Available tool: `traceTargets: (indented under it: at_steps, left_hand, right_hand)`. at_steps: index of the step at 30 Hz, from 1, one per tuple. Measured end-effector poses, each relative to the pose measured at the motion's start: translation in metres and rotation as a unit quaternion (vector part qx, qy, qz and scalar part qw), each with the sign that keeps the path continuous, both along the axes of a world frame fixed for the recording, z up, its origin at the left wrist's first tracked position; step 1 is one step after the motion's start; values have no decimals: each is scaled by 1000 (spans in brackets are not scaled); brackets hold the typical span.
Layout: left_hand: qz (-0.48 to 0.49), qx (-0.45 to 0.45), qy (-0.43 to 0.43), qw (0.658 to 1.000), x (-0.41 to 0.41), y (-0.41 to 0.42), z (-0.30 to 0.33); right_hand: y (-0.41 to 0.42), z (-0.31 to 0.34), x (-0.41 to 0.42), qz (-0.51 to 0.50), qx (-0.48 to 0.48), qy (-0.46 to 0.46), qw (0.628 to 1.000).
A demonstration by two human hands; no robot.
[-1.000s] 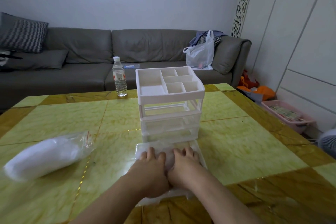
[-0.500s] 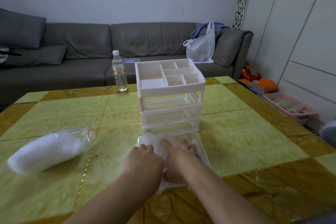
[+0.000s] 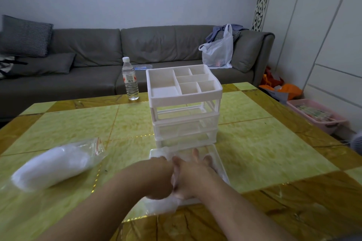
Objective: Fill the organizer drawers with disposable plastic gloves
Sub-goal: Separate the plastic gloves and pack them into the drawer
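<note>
Hands side by side, left hand (image 3: 156,179) fisted and right hand (image 3: 193,176) flat, pressing gloves (image 3: 163,204) into the pulled-out drawer (image 3: 220,164), its long axis toward the organizer (image 3: 185,103) beyond.

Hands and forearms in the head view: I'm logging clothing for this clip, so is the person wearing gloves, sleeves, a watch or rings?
Nothing worn is visible. The left hand and right hand are bare, no gloves, and both forearms are uncovered to the frame's bottom edge. No watch, bracelet or ring shows, though some fingers are hidden.
</note>
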State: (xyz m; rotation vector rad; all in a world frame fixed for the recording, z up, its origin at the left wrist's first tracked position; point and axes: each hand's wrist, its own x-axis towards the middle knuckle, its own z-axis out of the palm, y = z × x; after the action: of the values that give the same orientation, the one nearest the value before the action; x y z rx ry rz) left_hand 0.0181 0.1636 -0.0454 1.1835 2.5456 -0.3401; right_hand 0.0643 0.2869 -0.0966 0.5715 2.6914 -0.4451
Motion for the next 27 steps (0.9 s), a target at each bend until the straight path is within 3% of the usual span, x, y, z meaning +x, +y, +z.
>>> traceTargets:
  at_steps: [3, 5, 11, 17, 22, 25, 27]
  left_hand:
    - [-7, 73, 100, 992, 11, -2, 13]
    - [-8, 75, 143, 987, 19, 3, 13]
    - [12, -32, 121, 992, 15, 16, -13]
    - [-21, -40, 105, 993, 4, 21, -22]
    - [18, 56, 77, 995, 5, 6, -15]
    - [-1, 125, 101, 987, 9, 1, -12]
    - [-3, 125, 101, 987, 8, 2, -16]
  right_hand:
    - [1, -5, -3, -7, 5, 0, 1000]
    - [1, -10, -5, -14, 2, -2, 1000]
    - [0, -12, -8, 10, 9, -8, 1000]
    - [-3, -5, 0, 7, 5, 7, 1000]
    - [-1, -7, 1, 14, 21, 26, 999]
    - [-3, -6, -4, 1, 37, -10, 999]
    - [-6, -7, -7, 8, 39, -17, 999]
